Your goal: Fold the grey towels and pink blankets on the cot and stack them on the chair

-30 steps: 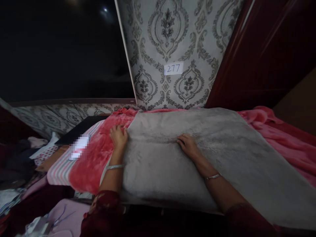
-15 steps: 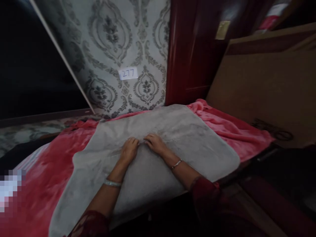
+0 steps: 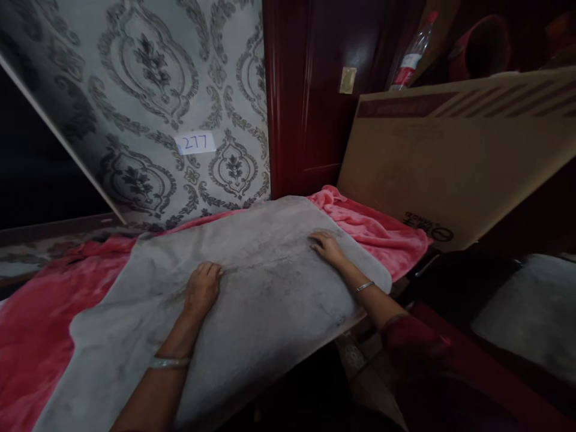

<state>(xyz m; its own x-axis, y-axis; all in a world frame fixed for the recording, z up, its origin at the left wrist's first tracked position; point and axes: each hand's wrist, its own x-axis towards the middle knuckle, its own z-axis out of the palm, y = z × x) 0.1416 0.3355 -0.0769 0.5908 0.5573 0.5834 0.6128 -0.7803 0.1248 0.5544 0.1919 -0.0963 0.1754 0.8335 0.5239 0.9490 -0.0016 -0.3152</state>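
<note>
A grey plush cloth (image 3: 270, 282) lies spread flat over a pink blanket (image 3: 378, 231) on a raised surface. My left hand (image 3: 202, 288) rests palm down on the cloth left of its middle, fingers together. My right hand (image 3: 327, 247) lies flat near the cloth's right edge, fingers pointing left. Neither hand holds anything. Each wrist wears a bangle.
A large cardboard box (image 3: 450, 162) leans at the right, touching the blanket's end. Behind stand a dark red wooden door (image 3: 315, 90) and patterned wallpaper with a label reading 277 (image 3: 195, 143). A plastic bottle (image 3: 411, 54) stands behind the box. Another grey cloth (image 3: 531, 312) lies lower right.
My hands were together at the cloth's middle half a second ago; now they have slid apart, the right toward the right edge. The view has turned further right.
</note>
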